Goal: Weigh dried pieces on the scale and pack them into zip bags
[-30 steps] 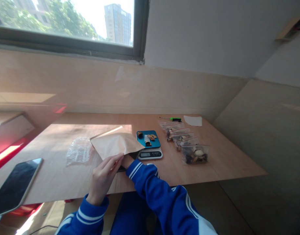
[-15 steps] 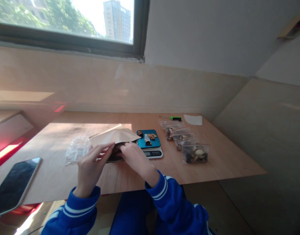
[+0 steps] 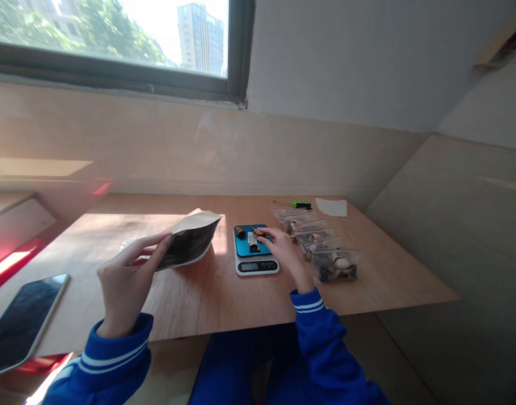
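My left hand point(image 3: 129, 275) pinches the edge of a kraft paper pouch point(image 3: 201, 220), whose mouth gapes toward me and shows a dark inside. Over the blue platform of a small digital kitchen scale point(image 3: 258, 267), my right hand point(image 3: 279, 247) has its fingertips closed on a dried brown piece point(image 3: 258, 230). On the same platform lie a dark brown chunk point(image 3: 240, 231) and another piece with a white printed label point(image 3: 252, 241). The scale's display is lit, its digits too small to read.
Several zip bags of dried pieces point(image 3: 336, 265) lie in a row right of the scale. Behind them are a green-handled screwdriver point(image 3: 300, 205) and a white paper point(image 3: 331, 207). A phone point(image 3: 24, 320) rests at the left edge. Clear plastic point(image 3: 129, 242) shows partly behind my left hand.
My right hand has come out of the pouch and moved right to the scale. My left hand has shifted left with the pouch, turning its mouth toward the scale.
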Demonstrator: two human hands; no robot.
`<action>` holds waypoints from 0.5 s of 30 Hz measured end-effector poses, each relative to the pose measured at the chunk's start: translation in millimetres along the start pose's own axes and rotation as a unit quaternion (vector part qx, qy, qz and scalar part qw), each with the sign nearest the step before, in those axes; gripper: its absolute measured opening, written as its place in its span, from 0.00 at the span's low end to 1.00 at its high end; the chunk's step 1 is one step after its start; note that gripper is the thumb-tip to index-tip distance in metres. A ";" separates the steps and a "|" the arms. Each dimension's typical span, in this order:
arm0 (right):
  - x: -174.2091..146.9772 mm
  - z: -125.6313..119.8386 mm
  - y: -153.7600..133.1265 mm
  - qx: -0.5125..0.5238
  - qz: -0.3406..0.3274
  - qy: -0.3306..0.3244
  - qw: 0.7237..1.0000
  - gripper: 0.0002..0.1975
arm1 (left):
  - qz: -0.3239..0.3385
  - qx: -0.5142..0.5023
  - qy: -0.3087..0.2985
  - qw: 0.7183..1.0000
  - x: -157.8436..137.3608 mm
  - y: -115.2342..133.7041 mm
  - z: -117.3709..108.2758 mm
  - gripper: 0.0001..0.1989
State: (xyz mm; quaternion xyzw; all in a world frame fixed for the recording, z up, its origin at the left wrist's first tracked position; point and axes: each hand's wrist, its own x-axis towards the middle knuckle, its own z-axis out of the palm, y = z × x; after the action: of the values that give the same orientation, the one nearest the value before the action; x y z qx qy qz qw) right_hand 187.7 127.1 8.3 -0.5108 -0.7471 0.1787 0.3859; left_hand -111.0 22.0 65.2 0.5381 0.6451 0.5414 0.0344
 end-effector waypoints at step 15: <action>5.5 3.2 -23.7 0.066 -0.069 0.028 0.995 0.13 | 0.010 -0.015 -0.016 1.000 -3.7 2.8 5.0 0.12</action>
State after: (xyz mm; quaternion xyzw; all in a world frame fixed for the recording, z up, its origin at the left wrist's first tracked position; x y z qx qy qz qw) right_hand 169.4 122.7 24.2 -0.4363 -0.7561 0.1859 0.4510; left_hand -104.5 22.2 63.2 0.5528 0.6307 0.5426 0.0474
